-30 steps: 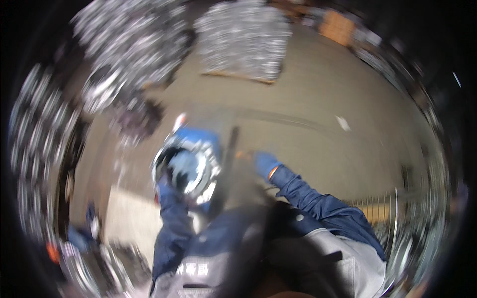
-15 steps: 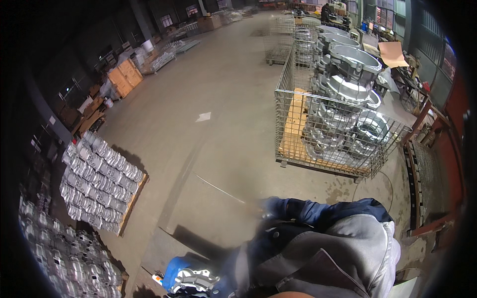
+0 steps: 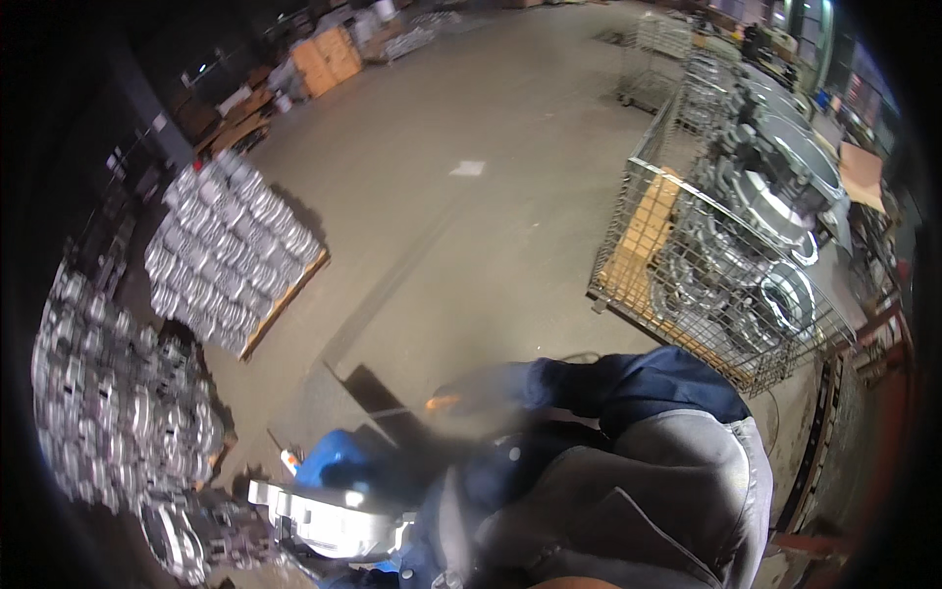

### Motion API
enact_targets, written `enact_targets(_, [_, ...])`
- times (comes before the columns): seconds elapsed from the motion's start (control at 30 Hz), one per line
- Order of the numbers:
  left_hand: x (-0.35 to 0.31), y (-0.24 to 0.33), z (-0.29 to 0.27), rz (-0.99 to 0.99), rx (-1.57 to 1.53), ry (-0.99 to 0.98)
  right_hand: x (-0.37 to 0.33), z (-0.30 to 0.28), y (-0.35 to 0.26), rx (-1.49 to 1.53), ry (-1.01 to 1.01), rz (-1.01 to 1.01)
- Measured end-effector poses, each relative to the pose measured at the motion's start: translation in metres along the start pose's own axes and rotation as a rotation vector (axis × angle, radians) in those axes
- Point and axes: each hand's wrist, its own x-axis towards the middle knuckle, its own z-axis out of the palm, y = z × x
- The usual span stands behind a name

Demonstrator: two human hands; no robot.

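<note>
My left hand, in a blue glove, grips the top of a shiny round metal casting at the lower left, close to my body. My right hand reaches out to the left from a dark blue sleeve. It is badly blurred, with a small orange spot at its tip, and I cannot tell whether it holds anything. It hovers above and to the right of the casting, apart from it. My grey work clothes fill the lower right.
A wooden pallet stacked with shiny metal parts stands at the left, with another heap nearer. A wire mesh cage holding large metal rings stands at the right. Bare concrete floor lies between them. Orange crates stand far back.
The view has swung from the stacked pallets toward the wire cage. The casting has gone from the picture's middle to its lower left edge, still in my left hand. My right arm now reaches left.
</note>
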Motion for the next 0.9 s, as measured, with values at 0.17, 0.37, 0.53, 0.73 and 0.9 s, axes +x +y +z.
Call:
enact_targets(0.17, [-0.032,-0.020,-0.092,-0.017,0.057,0.192,0.108,0.039,-0.086,0.014,-0.298,-0.146])
enact_targets(0.37, [-0.040,-0.021,-0.160,-0.010,0.076,0.335,0.172,0.060,-0.098,-0.220,-0.399,-0.005])
enact_targets(0.53, [-0.019,-0.002,-0.162,-0.002,0.002,0.338,0.183,0.041,-0.111,0.227,-0.884,-0.040])
enact_targets(0.73, [-0.009,0.020,-0.164,0.028,-0.028,0.292,0.216,0.059,-0.102,-0.017,-0.460,0.483])
enact_targets(0.9, [0.007,0.047,-0.173,0.181,0.013,-0.034,0.206,0.069,-0.067,-0.157,-0.896,-0.063])
